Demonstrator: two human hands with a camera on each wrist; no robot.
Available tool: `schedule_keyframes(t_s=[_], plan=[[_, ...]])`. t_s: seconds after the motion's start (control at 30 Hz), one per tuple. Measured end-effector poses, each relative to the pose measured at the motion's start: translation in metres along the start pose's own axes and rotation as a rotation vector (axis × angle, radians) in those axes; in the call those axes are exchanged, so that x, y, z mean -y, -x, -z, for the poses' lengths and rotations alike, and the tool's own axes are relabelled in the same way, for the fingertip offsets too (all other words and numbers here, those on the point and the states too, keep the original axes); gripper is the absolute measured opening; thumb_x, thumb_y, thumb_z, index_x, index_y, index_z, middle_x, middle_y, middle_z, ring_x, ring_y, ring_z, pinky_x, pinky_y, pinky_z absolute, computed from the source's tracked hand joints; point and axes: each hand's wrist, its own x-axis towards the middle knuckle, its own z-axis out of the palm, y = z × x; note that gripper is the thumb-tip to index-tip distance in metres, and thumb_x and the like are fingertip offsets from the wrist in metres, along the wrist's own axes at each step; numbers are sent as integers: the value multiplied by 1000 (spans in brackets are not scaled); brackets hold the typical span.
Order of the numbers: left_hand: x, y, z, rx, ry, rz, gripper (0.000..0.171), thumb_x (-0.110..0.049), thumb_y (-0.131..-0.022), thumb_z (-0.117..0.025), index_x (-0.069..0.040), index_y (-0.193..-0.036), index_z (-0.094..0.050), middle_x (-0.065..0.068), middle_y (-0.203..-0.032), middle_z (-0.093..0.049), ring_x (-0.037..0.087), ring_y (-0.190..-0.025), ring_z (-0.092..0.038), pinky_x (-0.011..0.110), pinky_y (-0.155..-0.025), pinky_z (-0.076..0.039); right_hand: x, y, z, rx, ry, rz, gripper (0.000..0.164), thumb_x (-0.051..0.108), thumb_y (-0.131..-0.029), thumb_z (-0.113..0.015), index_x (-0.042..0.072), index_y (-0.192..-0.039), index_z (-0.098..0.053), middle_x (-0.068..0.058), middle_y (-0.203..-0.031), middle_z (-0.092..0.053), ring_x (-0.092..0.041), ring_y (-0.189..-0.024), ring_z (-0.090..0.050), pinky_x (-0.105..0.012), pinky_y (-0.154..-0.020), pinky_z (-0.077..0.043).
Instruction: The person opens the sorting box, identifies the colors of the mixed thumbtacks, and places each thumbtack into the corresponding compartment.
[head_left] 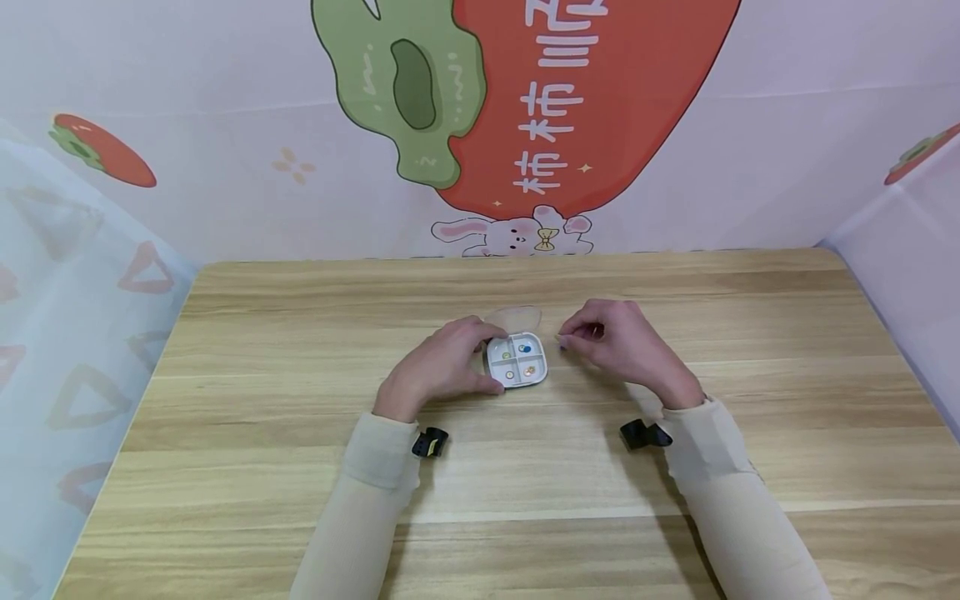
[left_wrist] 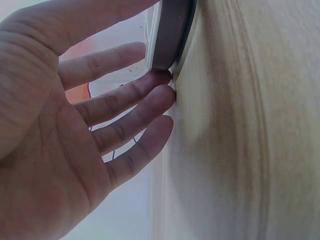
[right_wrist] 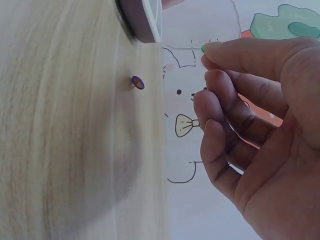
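A small white case (head_left: 517,359) with four compartments lies on the table, its clear lid (head_left: 525,318) raised at the far side. Several tiny round coloured pieces sit in the compartments. My left hand (head_left: 446,364) holds the case from the left, thumb at its near edge and index finger at its far edge; the dark outer wall (left_wrist: 169,35) shows in the left wrist view. To the right of the case, my right hand (head_left: 617,340) pinches a tiny green piece (right_wrist: 203,48) between thumb and index finger, mostly hidden. Below it on the table lies a purple-headed stud (right_wrist: 138,83) with a thin pin.
The wood-grained table (head_left: 300,517) reaches back to a printed cloth (head_left: 247,192) with cartoon fruit and a rabbit. More cloth hangs at the left and right sides. A black wrist device (head_left: 430,442) is on the left cuff, another (head_left: 645,434) on the right.
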Motion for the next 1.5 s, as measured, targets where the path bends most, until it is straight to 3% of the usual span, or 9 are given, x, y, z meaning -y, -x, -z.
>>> schedule_keyframes(t_s=[0.53,0.73,1.23,1.5], plan=[[-1,0,0,-2,6,4,68,-39,-64,-81,-17,-124,-56,-6,-109,-53,12,-94,-48,23,-83,-38,13,4,6,-43,-23,86,8,21,-79,-70,24,-87,-69,12,-78,-58,-6,-72,-53,-27,-67,-45],[-1,0,0,1,9,6,69,-39,-64,-81,-17,-124,-56,-6,-108,-53,12,-93,-49,23,-82,-38,16,5,6,-53,-39,105,7,24,-79,-70,26,-86,-69,13,-77,-58,-6,-71,-52,-33,-66,-46],[-1,0,0,2,18,9,69,-39,-64,-81,-16,-124,-56,-5,-106,-53,13,-92,-49,24,-80,-39,22,5,4,-45,-51,132,7,24,-80,-70,22,-86,-70,13,-77,-58,-6,-71,-52,-35,-67,-46],[0,0,-1,-3,1,7,68,-40,-64,-80,-17,-124,-56,-6,-107,-53,12,-93,-48,23,-81,-38,23,3,-4,-41,-51,107,9,20,-79,-70,20,-88,-70,11,-78,-58,-8,-72,-52,-32,-67,-46]])
